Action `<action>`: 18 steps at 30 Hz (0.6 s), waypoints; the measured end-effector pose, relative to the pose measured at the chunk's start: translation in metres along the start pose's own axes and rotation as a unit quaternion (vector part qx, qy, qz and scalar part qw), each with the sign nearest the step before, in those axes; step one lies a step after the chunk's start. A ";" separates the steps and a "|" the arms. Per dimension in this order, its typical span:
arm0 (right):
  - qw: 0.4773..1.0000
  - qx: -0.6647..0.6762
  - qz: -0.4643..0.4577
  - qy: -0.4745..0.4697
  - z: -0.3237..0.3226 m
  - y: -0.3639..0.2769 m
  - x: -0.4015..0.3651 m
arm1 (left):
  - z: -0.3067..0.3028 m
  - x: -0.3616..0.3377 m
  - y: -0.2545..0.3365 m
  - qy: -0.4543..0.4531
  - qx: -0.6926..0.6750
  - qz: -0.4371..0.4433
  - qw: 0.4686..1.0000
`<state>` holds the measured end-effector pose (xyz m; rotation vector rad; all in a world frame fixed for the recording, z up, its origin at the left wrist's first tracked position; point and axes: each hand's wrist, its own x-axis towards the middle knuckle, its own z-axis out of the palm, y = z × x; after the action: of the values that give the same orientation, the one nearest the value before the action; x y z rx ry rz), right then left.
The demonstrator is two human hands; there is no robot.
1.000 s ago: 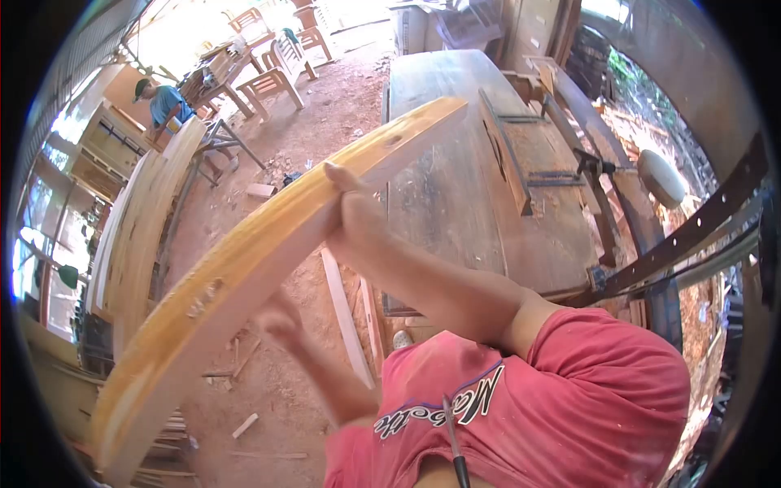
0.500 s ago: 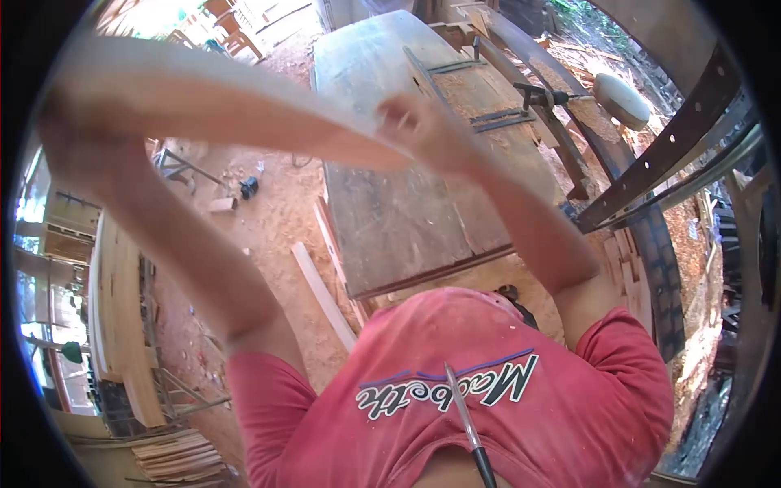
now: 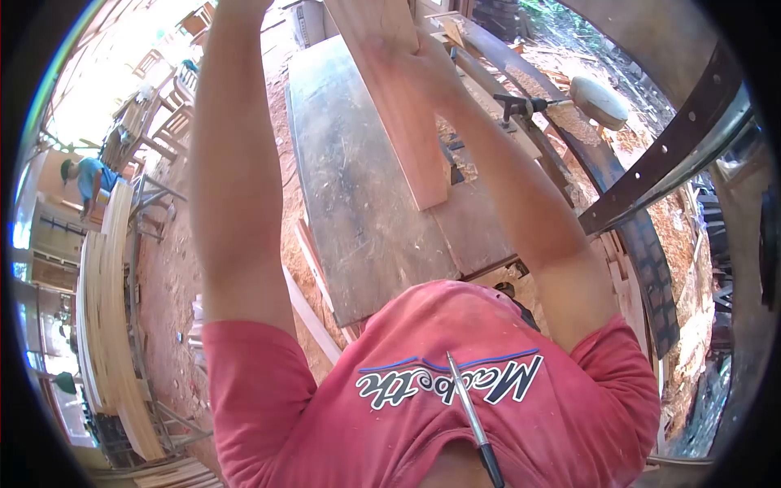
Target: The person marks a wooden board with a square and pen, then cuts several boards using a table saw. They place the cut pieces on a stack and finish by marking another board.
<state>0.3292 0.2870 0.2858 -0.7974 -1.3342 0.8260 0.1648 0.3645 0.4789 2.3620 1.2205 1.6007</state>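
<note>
A long wooden board [image 3: 411, 138] slants over the worn worktable [image 3: 342, 171], its upper end running out of the picture. My right hand [image 3: 399, 58] grips it along its right edge, the fingers partly lost against the wood. My left forearm [image 3: 240, 146] reaches up to the top edge, where the left hand is cut off; whether it touches the board is hidden. Beneath my right arm, dark metal fittings [image 3: 457, 159] and sawdust show on the table.
At right a curved metal strip with holes [image 3: 651, 163] rises beside a rounded pale block [image 3: 599, 103]. Stacked planks [image 3: 106, 317] stand at left near a person in a blue shirt [image 3: 93, 179]. A pen [image 3: 472, 415] hangs from my collar.
The board has swung from the upper left to over the table, now pointing away from me. My left arm has moved right and up; my right hand has come onto the board.
</note>
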 end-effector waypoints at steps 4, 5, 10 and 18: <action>0.995 -0.041 -0.011 0.085 -0.014 0.021 0.017 | 0.093 -0.171 -0.130 -0.218 0.138 0.189 0.948; 0.994 -0.043 -0.020 0.098 -0.015 0.019 0.016 | 0.153 -0.240 -0.190 -0.265 0.189 0.141 0.935; 0.994 -0.058 -0.005 0.092 -0.028 0.018 0.019 | 0.174 -0.334 -0.095 -0.497 -0.069 -0.251 0.828; 0.994 -0.033 -0.066 0.085 -0.034 0.043 0.054 | 0.206 -0.307 -0.110 -0.457 -0.092 -0.341 0.816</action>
<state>0.3639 0.3546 0.2730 -0.8050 -1.2529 0.5994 0.2174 0.3281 0.0982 1.7895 1.3014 0.2559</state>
